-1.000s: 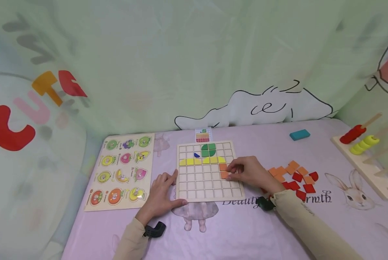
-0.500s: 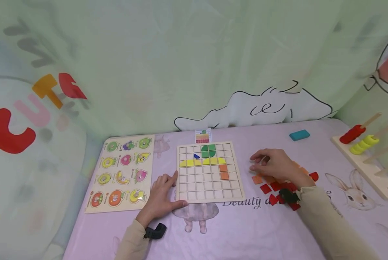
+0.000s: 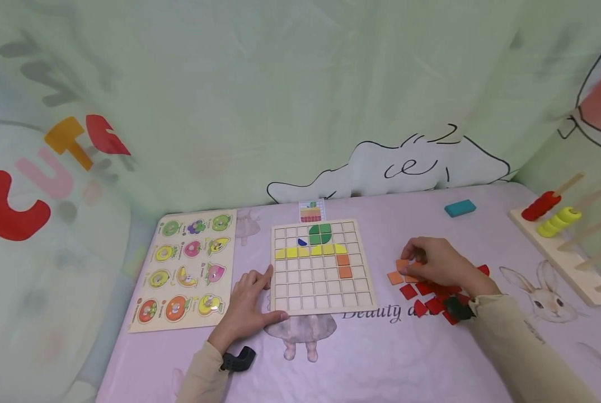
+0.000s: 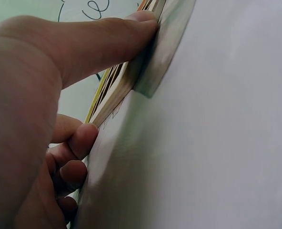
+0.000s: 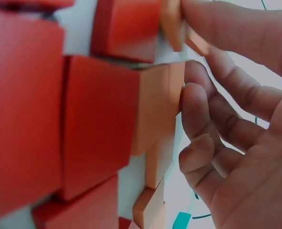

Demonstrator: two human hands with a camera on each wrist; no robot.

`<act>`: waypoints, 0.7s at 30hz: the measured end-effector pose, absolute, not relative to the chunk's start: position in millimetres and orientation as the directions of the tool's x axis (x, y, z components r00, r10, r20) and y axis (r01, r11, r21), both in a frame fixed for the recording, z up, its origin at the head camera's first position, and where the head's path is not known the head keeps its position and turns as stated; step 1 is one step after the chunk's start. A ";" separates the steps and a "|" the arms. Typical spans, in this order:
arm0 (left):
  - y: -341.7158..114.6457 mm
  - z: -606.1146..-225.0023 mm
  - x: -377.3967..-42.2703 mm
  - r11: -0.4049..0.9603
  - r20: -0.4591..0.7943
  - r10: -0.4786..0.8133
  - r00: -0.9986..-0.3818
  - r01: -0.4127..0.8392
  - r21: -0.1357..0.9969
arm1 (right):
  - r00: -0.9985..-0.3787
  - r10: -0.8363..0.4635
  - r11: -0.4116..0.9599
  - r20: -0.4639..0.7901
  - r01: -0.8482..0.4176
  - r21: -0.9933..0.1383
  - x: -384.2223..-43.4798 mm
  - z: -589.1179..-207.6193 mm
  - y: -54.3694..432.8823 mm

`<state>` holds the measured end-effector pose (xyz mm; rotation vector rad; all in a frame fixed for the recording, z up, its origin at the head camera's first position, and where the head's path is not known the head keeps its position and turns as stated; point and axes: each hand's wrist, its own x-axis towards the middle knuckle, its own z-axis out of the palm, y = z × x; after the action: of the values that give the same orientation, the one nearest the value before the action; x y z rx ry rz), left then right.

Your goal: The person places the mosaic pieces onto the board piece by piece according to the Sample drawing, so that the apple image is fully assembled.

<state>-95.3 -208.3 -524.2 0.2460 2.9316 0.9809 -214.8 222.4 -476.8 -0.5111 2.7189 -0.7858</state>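
Orange square wooden tile [image 3: 402, 263] pinched at the fingertips of the right hand [image 3: 438, 264], above the loose pile of orange and red tiles [image 3: 426, 291].

Curled right fingers [image 5: 198, 102] press on orange pieces; the palm hides much of the pile. The left hand [image 3: 247, 302] lies flat with straight fingers against the near left corner of the pale wooden grid board [image 3: 320, 291], thumb along its edge. Yellow, green, blue and two orange tiles already sit in the grid. Left lies a wooden fruit puzzle board [image 3: 187, 268]; far right, a wooden ring-stacking rack [image 3: 564, 224], partly cut off; behind, a teal block [image 3: 460, 208]. A lilac rabbit-print cloth [image 3: 381, 347] covers the table; a pale green cartoon curtain [image 3: 280, 101] hangs behind.
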 end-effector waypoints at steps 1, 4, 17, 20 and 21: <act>-208.3 -524.6 -95.2 0.788 0.017 0.163 -0.986 0.141 0.599 | -0.905 -0.397 0.792 -0.153 -0.254 -0.556 -214.8 -476.3 220.7; -208.2 -525.2 -95.2 0.787 0.024 0.163 -0.986 0.145 0.600 | -0.917 -0.375 0.789 -0.134 -0.240 -0.565 -214.8 -476.6 216.8; -209.9 -523.7 -95.5 0.780 0.016 0.160 -0.987 0.137 0.611 | -0.948 -0.317 0.645 -0.022 -0.198 -0.738 -219.9 -483.7 164.2; -210.1 -523.5 -95.6 0.780 0.025 0.166 -0.986 0.147 0.608 | -0.931 -0.364 0.610 -0.019 -0.223 -0.760 -221.2 -484.0 145.5; -210.1 -523.5 -95.7 0.782 0.026 0.168 -0.985 0.149 0.606 | -0.926 -0.378 0.600 -0.016 -0.232 -0.766 -221.8 -483.8 139.2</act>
<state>-95.7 -210.1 -523.5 0.2611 2.9372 0.9949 -221.8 139.2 -483.8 -0.5101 2.6488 -1.2292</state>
